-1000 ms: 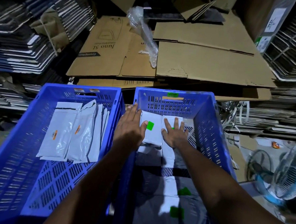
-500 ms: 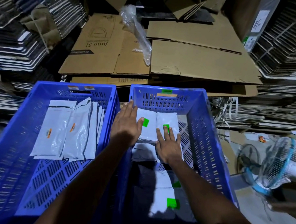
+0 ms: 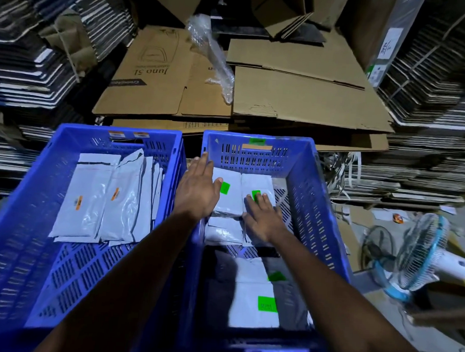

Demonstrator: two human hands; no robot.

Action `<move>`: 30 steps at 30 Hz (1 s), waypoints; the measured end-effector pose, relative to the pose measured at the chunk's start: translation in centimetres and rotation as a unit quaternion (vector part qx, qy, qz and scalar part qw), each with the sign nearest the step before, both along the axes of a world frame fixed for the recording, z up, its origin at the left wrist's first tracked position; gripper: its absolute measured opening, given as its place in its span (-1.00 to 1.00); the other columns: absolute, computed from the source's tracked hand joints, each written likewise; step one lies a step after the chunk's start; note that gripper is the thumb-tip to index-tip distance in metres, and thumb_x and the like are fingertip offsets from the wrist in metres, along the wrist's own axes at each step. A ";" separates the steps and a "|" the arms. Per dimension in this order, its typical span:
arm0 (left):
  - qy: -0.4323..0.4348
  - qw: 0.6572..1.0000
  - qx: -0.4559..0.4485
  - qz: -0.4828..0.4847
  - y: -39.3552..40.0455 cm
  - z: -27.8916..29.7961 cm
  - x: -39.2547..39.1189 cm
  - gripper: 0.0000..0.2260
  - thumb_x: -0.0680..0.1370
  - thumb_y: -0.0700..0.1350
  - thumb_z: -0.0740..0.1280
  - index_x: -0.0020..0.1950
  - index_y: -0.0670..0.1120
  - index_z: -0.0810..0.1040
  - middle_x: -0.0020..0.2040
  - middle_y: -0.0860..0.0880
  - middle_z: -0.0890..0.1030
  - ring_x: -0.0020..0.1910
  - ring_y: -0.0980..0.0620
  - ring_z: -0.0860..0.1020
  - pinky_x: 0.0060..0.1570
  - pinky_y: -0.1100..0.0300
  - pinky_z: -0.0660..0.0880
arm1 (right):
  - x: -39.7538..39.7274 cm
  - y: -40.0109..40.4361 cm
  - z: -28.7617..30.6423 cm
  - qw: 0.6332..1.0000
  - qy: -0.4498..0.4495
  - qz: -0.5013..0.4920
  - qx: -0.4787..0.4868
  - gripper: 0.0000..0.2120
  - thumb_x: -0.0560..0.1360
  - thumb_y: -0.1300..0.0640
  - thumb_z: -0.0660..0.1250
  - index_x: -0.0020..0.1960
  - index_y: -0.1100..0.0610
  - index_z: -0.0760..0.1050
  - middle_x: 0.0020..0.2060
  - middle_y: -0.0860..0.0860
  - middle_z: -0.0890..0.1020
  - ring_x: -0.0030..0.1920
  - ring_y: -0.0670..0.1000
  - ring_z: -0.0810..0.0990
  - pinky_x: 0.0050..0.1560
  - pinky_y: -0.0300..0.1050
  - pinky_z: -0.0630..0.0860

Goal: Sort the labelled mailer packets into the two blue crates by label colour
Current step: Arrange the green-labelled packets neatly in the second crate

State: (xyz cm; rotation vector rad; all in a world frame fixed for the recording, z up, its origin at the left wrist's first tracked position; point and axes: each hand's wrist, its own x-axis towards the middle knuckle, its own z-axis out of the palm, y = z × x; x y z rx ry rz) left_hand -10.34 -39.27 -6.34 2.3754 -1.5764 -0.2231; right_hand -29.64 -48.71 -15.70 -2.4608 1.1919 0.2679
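right hand (image 3: 261,220) half covers green label (image 3: 256,194).

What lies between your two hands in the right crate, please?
In the head view, a green-labelled packet lies between the left hand and right hand.

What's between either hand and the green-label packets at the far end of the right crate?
Nothing visible. The left hand and the right hand lie flat on the two green-label packets in the right crate, fingers straight.

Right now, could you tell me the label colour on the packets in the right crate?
Green, clearest in the head view.
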 end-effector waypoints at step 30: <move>0.048 0.999 -0.010 -0.007 0.3 0.2 0.0 -0.46 0.71 0.09 -0.03 0.62 -0.15 0.02 0.64 -0.06 -0.07 0.61 -0.01 -0.11 0.58 0.03 -0.07 | -6.8 3.1 5.9 0.898 -0.290 -0.123 0.306 -0.73 0.62 0.29 0.28 -0.19 0.11 0.30 -0.46 -0.04 0.34 -0.48 -0.08 0.31 -0.40 -0.13 0.23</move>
